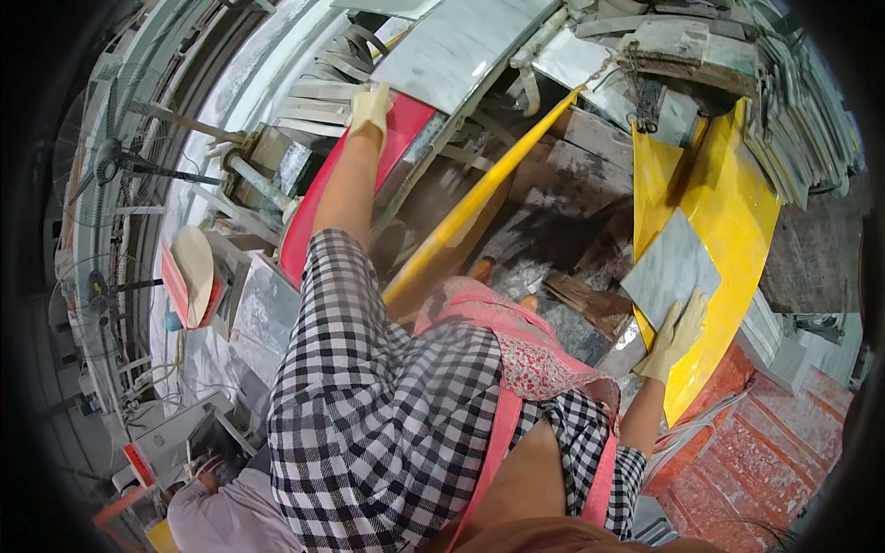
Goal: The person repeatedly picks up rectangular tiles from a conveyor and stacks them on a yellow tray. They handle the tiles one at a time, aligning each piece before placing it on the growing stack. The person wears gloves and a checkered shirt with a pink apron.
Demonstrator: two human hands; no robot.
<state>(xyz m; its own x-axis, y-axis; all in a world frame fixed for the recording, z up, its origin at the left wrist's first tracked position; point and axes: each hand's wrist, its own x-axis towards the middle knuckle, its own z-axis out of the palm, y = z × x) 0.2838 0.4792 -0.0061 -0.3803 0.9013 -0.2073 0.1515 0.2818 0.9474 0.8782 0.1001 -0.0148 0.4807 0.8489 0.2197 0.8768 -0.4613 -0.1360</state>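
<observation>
Left hand (371,106), gloved, fingers flat on one red panel (318,198) beside one large grey slab (461,46); one yellow bar (470,207) centre; right hand (678,334), gloved, open on one small grey tile (668,267) lying against one yellow board (728,230).

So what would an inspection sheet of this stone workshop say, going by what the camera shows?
Surface: yellow sheet over a bench on the right; red panel on the left.
Job's things: grey stone tile lying on the yellow sheet; large grey slab beyond the red panel.
Clutter: stacked tiles at the right, stone offcuts below, yellow bar slanting across.
Hands: both gloved; left hand rests on the red panel's top edge; right hand lies flat on the tile's lower corner.
Cables: nothing seen clearly.
Surroundings: standing fans at the left; another person at the bottom left.
</observation>
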